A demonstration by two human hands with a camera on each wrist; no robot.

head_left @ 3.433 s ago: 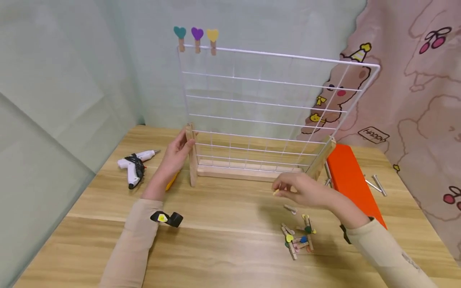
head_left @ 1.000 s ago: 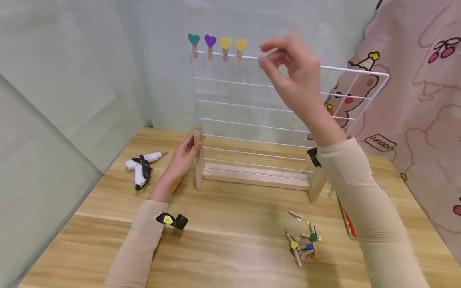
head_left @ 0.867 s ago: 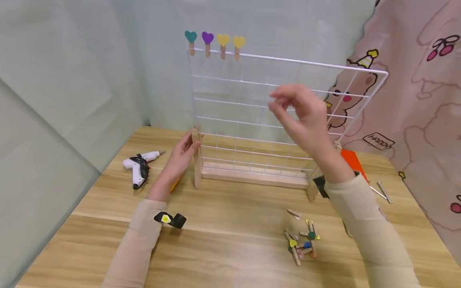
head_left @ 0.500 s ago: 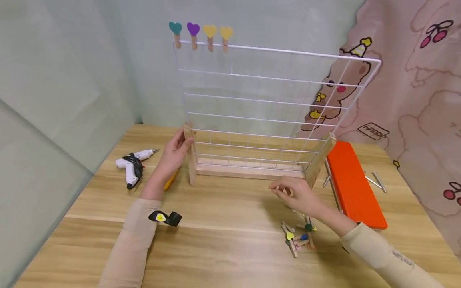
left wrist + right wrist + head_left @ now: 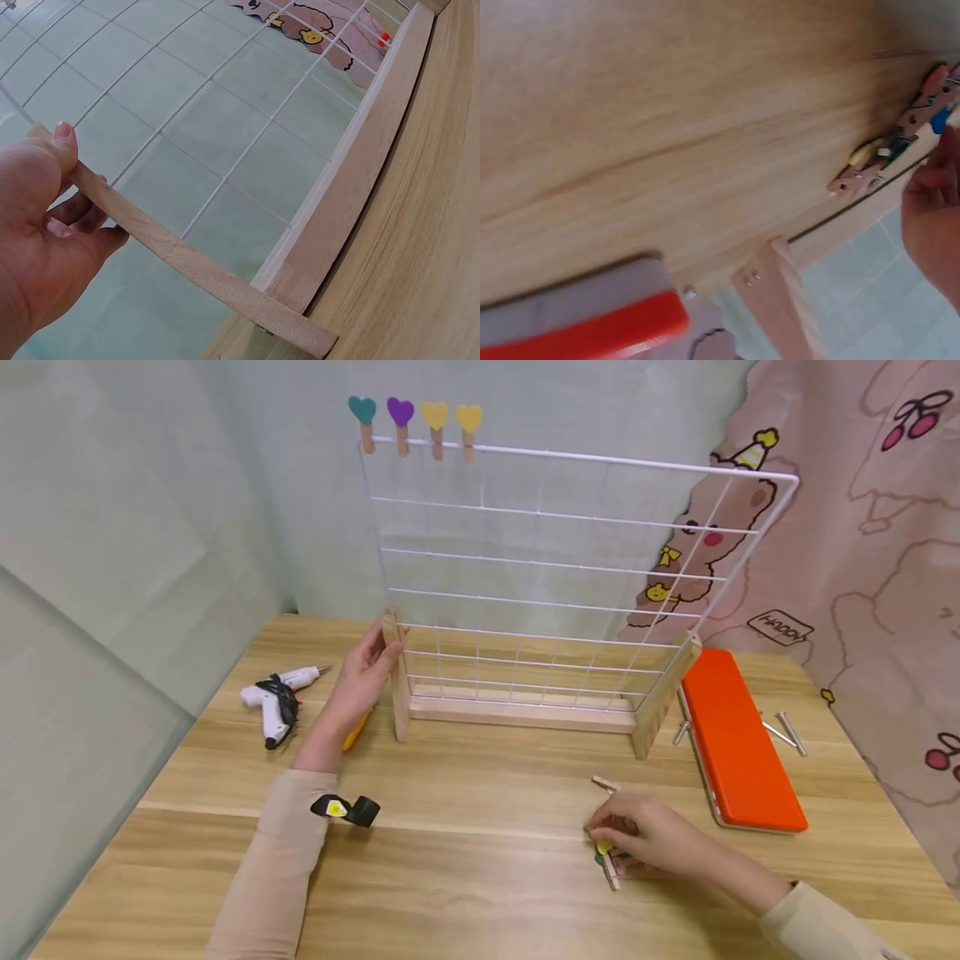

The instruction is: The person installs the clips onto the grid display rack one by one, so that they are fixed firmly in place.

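A white wire grid rack (image 5: 600, 458) stands in a wooden base (image 5: 517, 715). Clipped along the left of its top wire are heart clothespins: teal (image 5: 362, 412), purple (image 5: 401, 412) and two yellow. My left hand (image 5: 360, 681) grips the left wooden post (image 5: 399, 702); in the left wrist view its thumb and fingers wrap that post (image 5: 195, 262). My right hand (image 5: 648, 835) is down at a small pile of clothespins (image 5: 611, 874), fingers curled over it and hiding most of it. Whether it pinches one is unclear; the right wrist view is blurred.
A single clothespin (image 5: 604, 783) lies just beyond the right hand. To the right are an orange-red case (image 5: 742, 743) and several metal bolts (image 5: 791, 732). A white glue gun (image 5: 273, 706) lies at left, near a yellow-orange object (image 5: 356, 733) behind the left forearm.
A second yellow heart clothespin now sits on the top wire. My right hand has left the wire and come down to the pile. My left hand still holds the post.
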